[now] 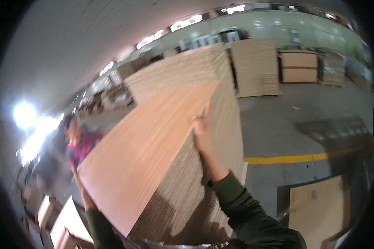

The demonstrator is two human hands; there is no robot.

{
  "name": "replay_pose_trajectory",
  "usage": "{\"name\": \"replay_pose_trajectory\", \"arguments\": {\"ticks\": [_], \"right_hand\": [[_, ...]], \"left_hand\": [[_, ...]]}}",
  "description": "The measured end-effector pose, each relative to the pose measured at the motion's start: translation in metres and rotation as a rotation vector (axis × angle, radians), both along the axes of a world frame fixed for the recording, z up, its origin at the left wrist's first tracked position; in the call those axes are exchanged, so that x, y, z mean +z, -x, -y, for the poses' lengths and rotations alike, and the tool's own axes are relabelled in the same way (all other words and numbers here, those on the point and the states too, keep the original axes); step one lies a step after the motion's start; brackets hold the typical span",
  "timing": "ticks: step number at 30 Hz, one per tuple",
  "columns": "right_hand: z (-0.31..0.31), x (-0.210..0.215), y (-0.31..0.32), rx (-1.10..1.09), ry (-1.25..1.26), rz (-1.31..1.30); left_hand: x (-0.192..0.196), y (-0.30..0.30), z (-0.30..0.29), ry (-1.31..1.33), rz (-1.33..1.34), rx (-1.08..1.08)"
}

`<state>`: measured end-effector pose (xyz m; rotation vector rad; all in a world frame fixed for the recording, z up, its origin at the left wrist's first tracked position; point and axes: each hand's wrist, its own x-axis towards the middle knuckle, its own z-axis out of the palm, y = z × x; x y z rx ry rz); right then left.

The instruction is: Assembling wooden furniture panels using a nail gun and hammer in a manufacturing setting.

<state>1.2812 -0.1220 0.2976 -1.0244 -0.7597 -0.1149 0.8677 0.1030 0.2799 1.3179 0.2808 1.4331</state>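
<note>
A large wood-grain board (141, 149) lies slanted across the middle, over a tall stack of boards (183, 195). My right hand (201, 128) grips its right edge, with part of the fingers extended along the edge and slightly blurred. On the opposite side, my left hand (75, 173) holds the left edge near the close corner; the fingers partly hide behind the board. Both forearms wear dark green sleeves. Layered edges of the stack show below and to the right of the board.
Another person (81, 143) in a pink and dark patterned top stands beyond the board's left edge. Cardboard sheets (320, 203) lie on the floor at right, near a yellow floor line (286, 159). More stacked boards (255, 68) stand behind. Pale panels (72, 220) sit at lower left.
</note>
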Motion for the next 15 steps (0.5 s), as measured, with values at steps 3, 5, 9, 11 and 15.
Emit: {"name": "replay_pose_trajectory", "arguments": {"ticks": [3,5,9,11,15], "right_hand": [[0.001,0.004,-0.006,-0.049,0.077,0.095],[0.002,0.005,-0.024,-0.105,0.095,0.148],[0.004,0.006,-0.027,0.045,0.029,0.071],[0.006,0.008,-0.029,0.148,-0.042,0.015],[-0.003,0.0,-0.032,0.234,-0.085,-0.047]], "left_hand": [[0.05,-0.037,-0.033,0.158,0.061,0.117],[0.051,-0.032,-0.048,0.236,0.089,0.168],[0.016,0.006,-0.078,0.265,0.141,0.118],[0.008,-0.007,-0.079,0.263,0.094,0.184],[0.0,0.011,-0.097,0.163,0.148,0.236]]}}
